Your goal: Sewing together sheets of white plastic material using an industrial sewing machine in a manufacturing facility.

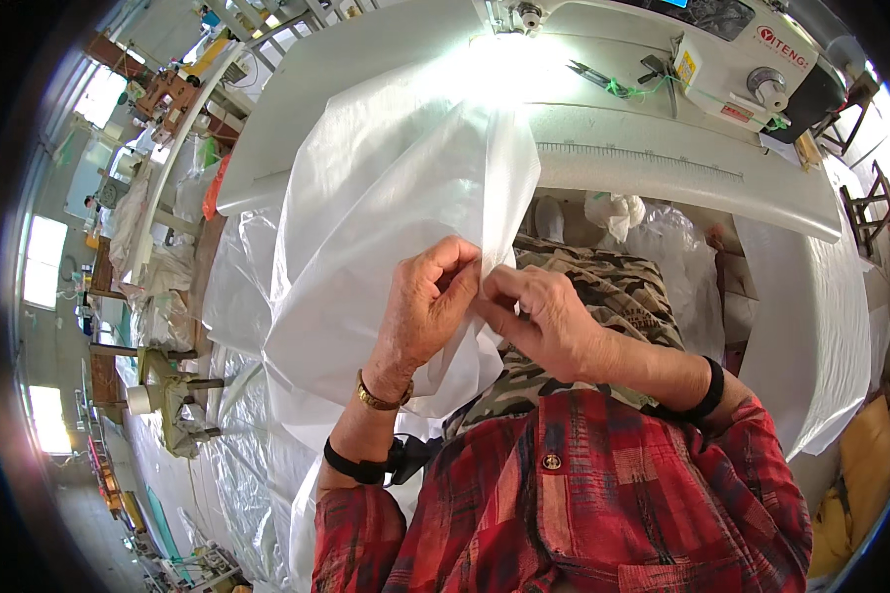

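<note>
A large sheet of thin white woven plastic fabric hangs from the sewing table down over my lap. My left hand pinches the fabric's right edge between thumb and fingers. My right hand grips the same edge just beside it, and the two hands touch. A gold bracelet and a black band sit on my left wrist, a black band on my right. The fabric's lower part drapes under my left forearm.
A white sewing machine stands at the table's far right, with scissors and green thread beside it. A ruler strip runs along the white table's front edge. More white fabric lies heaped on the floor at left, near another workstation.
</note>
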The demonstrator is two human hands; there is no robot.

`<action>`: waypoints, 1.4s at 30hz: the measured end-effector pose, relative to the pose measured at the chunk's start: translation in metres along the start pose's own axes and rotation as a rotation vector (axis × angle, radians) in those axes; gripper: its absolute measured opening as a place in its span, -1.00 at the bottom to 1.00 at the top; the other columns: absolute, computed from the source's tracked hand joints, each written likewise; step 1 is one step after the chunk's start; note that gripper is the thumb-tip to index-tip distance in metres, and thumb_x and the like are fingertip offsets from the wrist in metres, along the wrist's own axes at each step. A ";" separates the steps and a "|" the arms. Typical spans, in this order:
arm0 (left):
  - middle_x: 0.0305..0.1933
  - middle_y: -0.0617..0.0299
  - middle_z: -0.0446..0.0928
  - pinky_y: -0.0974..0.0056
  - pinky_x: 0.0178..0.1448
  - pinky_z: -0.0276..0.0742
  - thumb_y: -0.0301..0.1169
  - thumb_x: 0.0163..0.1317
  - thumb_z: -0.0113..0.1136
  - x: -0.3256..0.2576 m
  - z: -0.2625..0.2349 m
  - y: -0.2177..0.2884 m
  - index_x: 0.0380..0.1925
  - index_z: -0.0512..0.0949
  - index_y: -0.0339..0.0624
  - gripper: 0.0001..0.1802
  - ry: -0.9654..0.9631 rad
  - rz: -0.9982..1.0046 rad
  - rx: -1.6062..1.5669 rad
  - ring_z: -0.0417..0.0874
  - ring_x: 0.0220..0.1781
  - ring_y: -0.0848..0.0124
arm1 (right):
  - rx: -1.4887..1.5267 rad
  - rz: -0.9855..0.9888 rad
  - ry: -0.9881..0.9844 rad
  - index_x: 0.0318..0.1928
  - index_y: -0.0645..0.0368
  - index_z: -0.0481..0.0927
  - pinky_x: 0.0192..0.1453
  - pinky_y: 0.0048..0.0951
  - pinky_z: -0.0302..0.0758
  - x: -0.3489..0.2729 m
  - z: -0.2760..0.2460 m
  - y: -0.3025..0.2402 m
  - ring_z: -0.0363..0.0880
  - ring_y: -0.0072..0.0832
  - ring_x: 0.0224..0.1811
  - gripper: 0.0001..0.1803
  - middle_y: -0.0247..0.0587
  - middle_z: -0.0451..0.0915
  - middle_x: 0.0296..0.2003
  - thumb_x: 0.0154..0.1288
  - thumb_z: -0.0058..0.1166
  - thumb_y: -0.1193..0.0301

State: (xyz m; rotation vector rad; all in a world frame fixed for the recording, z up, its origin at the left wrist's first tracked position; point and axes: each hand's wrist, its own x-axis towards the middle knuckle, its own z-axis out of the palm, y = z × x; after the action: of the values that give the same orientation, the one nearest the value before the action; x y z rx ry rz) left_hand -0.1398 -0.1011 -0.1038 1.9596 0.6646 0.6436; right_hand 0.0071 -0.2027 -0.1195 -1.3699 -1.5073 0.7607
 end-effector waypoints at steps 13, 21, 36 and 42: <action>-0.56 0.49 0.33 0.47 -0.49 0.12 -0.51 0.33 0.14 0.007 -0.029 -0.012 -0.42 0.49 -0.30 -0.87 0.005 -0.150 -0.096 0.22 -0.49 0.73 | -0.237 -0.461 0.122 -0.18 0.20 0.47 -0.17 -0.24 0.48 0.031 -0.005 0.022 0.57 -0.21 -0.33 -0.75 -0.14 0.55 -0.37 0.15 0.20 0.43; -0.60 0.19 0.33 0.37 -0.47 0.20 -0.55 0.31 0.10 0.048 -0.094 0.069 -0.36 0.47 -0.38 -0.91 -0.045 0.093 0.514 0.25 -0.57 0.53 | -0.150 0.305 -0.184 0.04 0.07 0.59 0.11 -0.13 0.46 0.119 0.062 0.074 0.57 -0.06 0.02 -0.67 0.02 0.57 -0.02 0.31 -0.04 0.32; -0.43 0.14 0.47 0.18 -0.31 0.52 -0.54 0.06 0.07 0.011 -0.032 0.001 -0.38 0.41 -0.20 -0.90 -0.303 0.419 1.045 0.60 -0.35 0.21 | -0.454 -0.627 -0.088 0.03 0.13 0.54 0.14 -0.22 0.47 0.118 0.151 0.165 0.54 -0.12 0.06 -0.65 -0.03 0.58 -0.04 0.26 0.15 0.30; -0.44 0.04 0.47 0.09 -0.32 0.49 -0.56 0.14 0.07 -0.020 -0.005 -0.066 -0.32 0.48 -0.28 -0.90 0.058 0.309 0.827 0.56 -0.37 0.06 | -0.692 0.011 -0.939 -0.20 0.17 0.55 -0.08 -0.15 0.54 0.125 -0.020 0.042 0.61 -0.12 -0.17 -0.78 -0.01 0.62 -0.24 0.31 0.03 0.28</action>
State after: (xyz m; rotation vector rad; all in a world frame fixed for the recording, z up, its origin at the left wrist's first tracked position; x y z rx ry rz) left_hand -0.1698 -0.0840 -0.1636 2.8591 0.7392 0.6713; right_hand 0.0488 -0.0766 -0.1216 -1.5877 -2.6830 1.0107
